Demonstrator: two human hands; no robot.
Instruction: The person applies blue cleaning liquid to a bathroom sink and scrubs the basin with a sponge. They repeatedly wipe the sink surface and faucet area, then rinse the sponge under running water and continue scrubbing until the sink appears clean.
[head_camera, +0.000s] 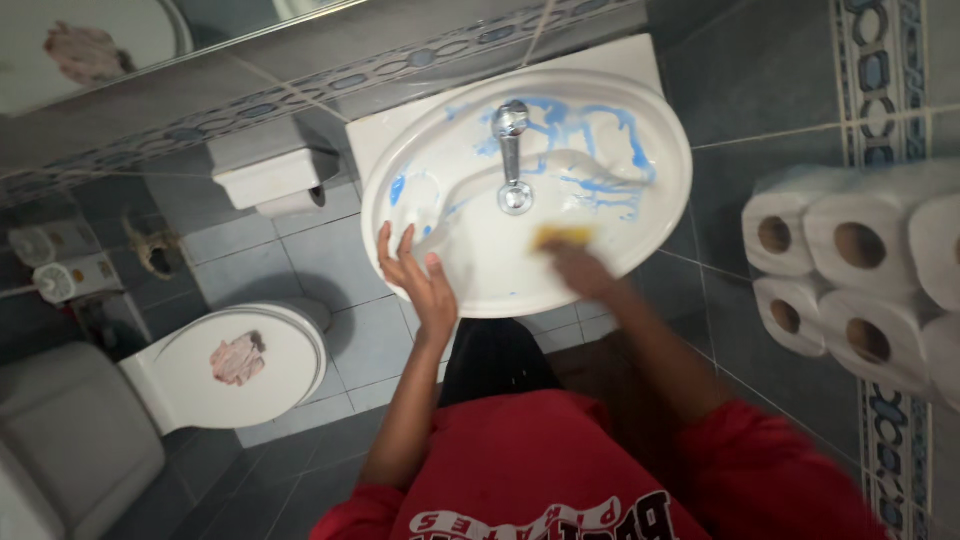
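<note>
Left hand (418, 282): rested flat on the near-left rim of the white sink (660, 200), fingers spread apart, clamped on nothing.
Right hand (578, 268): blurred, inside the basin; grip looked closed on the yellow sponge (562, 236), though the blur made it hard to be sure.
Sponge: lay in the basin, just right of the drain, below the chrome tap (512, 150).
Sink: streaked with blue cleaner (600, 150) around the back and right side.
Toilet (240, 365): lid down, on the left, well apart from the sink.
Toilet rolls (850, 270): stacked at the right.
Person: wore a red top (540, 460).
</note>
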